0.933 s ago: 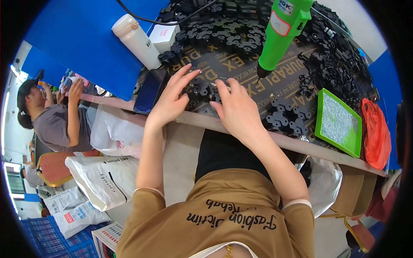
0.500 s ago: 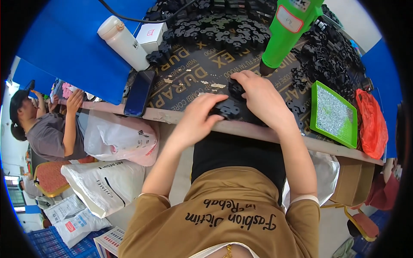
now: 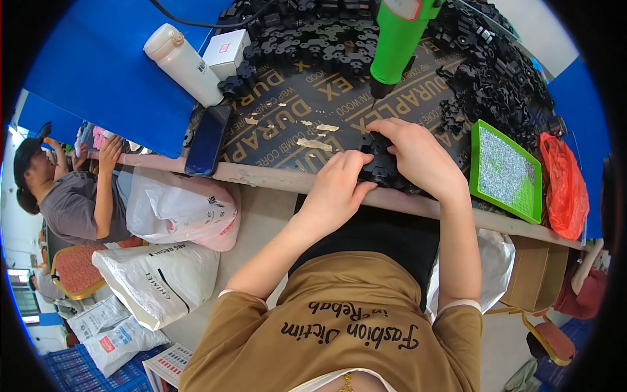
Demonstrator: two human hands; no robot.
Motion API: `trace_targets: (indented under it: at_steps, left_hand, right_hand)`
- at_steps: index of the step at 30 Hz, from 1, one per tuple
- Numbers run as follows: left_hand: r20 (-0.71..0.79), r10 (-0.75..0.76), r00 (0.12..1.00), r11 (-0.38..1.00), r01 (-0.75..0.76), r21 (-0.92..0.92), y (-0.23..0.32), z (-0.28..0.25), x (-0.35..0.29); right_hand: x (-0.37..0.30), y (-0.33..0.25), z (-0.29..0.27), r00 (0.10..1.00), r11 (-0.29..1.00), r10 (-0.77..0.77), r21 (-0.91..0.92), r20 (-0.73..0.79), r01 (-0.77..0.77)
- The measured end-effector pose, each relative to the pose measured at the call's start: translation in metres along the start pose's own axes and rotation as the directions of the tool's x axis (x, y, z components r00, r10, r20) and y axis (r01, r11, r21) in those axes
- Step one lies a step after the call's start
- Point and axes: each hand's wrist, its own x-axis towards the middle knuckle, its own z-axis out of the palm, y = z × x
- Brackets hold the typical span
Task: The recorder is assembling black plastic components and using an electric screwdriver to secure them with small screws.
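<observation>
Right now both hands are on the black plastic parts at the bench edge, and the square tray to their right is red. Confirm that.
Not quite. In the head view both hands, left hand and right hand, do rest on the black plastic parts, but the square tray is green, not red.

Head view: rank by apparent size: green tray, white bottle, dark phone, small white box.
1. green tray
2. white bottle and dark phone: look alike, not ranked
3. small white box
Fisheye bending makes this approximate.
</observation>
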Motion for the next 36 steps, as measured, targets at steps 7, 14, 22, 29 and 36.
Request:
trace_targets:
  at_steps: [7,14,22,29,36]
  left_hand:
    - [0.037,-0.015,0.999,1.0,0.016,-0.019,0.001,-0.006,0.001]
    - [0.016,0.176,0.984,0.983,-0.177,0.039,-0.002,-0.008,0.028]
    - [0.092,0.186,0.978,0.982,-0.189,0.029,-0.008,0.012,0.039]
    - [0.063,0.185,0.981,0.982,-0.187,0.028,-0.009,0.01,0.035]
    - [-0.323,0.195,0.926,0.953,-0.101,0.286,-0.031,-0.04,0.04]
  right_hand:
    - [-0.016,0.0,-0.005,0.96,0.977,-0.153,-0.18,-0.236,0.112]
    - [-0.078,-0.005,-0.011,0.965,0.939,-0.052,-0.34,-0.255,-0.039]
    - [-0.083,-0.001,0.0,0.95,0.893,-0.056,-0.441,-0.308,-0.09]
    - [-0.082,0.004,0.013,0.916,0.87,-0.117,-0.484,-0.384,-0.091]
    - [-0.097,0.012,0.008,0.89,0.917,-0.103,-0.39,-0.445,-0.089]
